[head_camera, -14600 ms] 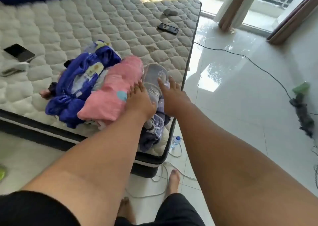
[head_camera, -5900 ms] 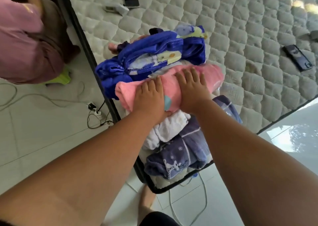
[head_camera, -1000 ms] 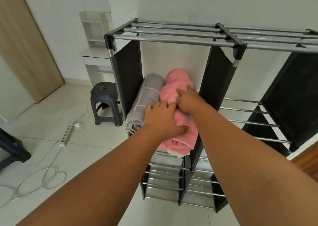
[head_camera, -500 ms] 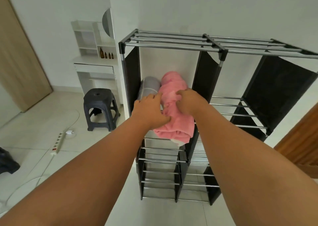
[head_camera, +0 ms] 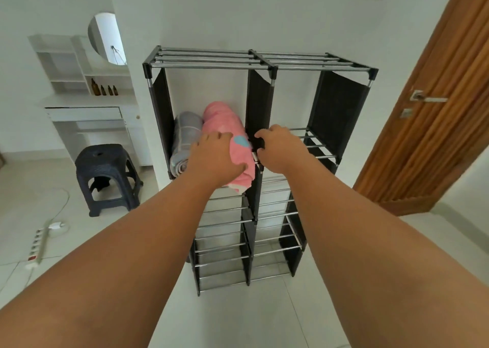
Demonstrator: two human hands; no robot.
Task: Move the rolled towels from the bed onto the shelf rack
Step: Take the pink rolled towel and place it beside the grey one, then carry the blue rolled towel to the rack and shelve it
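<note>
Both forearms reach in from the bottom edge. left hand (head_camera: 214, 157) lies palm-down on the pink towel (head_camera: 225, 120), thumb spread across its front end and fingers bent over the top. Can't tell whether it's clamping or just pressing. right hand (head_camera: 280, 149) has thumb and index finger curled round the black joint on the centre post of the shelf rack (head_camera: 259, 61), clamped on. The pink towel sits rolled in the rack's upper-left compartment on the rail shelf, against the centre divider, with its front end overhanging the front rail. It has a pale blue patch (head_camera: 240, 141) with no legible print. grey towel (head_camera: 185, 133) is rolled, in the same compartment, touching the pink one on its left. Left of the rack on the floor are a dark plastic stool (head_camera: 105, 162) and a white power strip (head_camera: 37, 244). Behind them is a white vanity (head_camera: 87, 112) with brown bottles (head_camera: 103, 88), labels too small to read, and a round mirror (head_camera: 105, 38) above. On the right is a wooden door (head_camera: 436, 109) with a metal handle (head_camera: 426, 98).
</note>
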